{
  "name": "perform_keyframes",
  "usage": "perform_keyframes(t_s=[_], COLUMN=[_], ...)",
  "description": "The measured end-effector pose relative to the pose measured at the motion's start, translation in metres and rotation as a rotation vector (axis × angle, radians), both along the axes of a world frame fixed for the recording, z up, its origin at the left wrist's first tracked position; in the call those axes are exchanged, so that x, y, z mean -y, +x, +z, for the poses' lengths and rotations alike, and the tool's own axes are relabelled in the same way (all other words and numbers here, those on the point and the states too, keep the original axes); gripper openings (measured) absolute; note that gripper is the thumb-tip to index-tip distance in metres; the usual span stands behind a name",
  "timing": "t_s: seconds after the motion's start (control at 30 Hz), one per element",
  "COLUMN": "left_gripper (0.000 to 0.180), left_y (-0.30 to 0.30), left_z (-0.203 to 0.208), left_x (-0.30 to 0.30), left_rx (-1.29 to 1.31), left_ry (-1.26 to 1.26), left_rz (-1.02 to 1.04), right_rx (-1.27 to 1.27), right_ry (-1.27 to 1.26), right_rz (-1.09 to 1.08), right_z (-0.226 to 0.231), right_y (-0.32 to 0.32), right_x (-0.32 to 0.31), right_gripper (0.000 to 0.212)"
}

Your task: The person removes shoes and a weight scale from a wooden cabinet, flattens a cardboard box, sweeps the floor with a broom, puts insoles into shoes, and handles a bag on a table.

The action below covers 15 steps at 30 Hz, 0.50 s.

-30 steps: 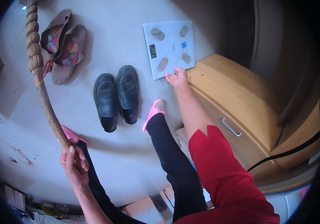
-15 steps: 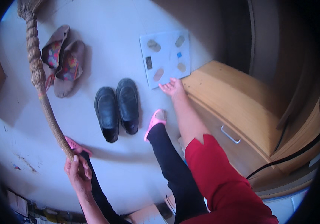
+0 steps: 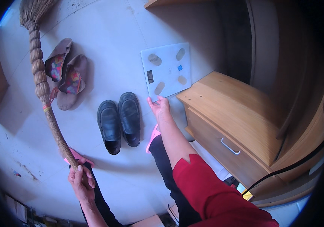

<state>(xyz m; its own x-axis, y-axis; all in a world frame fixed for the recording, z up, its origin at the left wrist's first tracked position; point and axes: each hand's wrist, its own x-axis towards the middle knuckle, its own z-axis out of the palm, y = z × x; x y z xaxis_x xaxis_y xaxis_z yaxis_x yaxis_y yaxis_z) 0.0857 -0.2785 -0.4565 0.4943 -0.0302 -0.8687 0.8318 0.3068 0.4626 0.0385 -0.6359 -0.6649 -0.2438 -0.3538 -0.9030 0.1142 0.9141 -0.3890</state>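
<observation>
My left hand (image 3: 81,182) is wrapped round the lower end of the wooden handle of a straw broom (image 3: 58,132). The broom slants up to the far left, its bound neck and bristles at the upper edge. My right hand (image 3: 159,106) is stretched out at the near left corner of a white bathroom scale (image 3: 165,72), fingers apart and nothing held. Whether a fingertip touches the scale I cannot tell. Left of that hand stand two black slip-on shoes (image 3: 109,122), side by side on the pale floor.
Brown cloth shoes with a colourful patterned lining (image 3: 71,82) lie beside the broom. At right stands a wooden cabinet (image 3: 226,109) with a metal drawer handle (image 3: 230,146), and a black cable (image 3: 271,174) runs past it. My feet wear pink slippers (image 3: 154,138).
My right hand has moved left along the scale's near edge to its corner. The left hand keeps its hold on the broom. The whole view has shifted, and more bristles show.
</observation>
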Motion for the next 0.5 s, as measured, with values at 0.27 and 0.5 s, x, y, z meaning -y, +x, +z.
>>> perform_keyframes(t_s=[0.27, 0.5], left_gripper=[0.028, 0.03], left_y=[-0.002, 0.002], left_z=[0.0, -0.002], left_x=[-0.003, -0.007], left_rx=[-0.018, -0.03], left_ry=[0.062, 0.05], left_rz=[-0.007, -0.033], right_rx=[0.127, 0.117], right_ry=[-0.067, -0.278], right_rz=[0.012, 0.121], right_z=[-0.016, 0.002], right_y=[0.036, 0.1], right_x=[0.048, 0.141], right_gripper=[0.055, 0.044])
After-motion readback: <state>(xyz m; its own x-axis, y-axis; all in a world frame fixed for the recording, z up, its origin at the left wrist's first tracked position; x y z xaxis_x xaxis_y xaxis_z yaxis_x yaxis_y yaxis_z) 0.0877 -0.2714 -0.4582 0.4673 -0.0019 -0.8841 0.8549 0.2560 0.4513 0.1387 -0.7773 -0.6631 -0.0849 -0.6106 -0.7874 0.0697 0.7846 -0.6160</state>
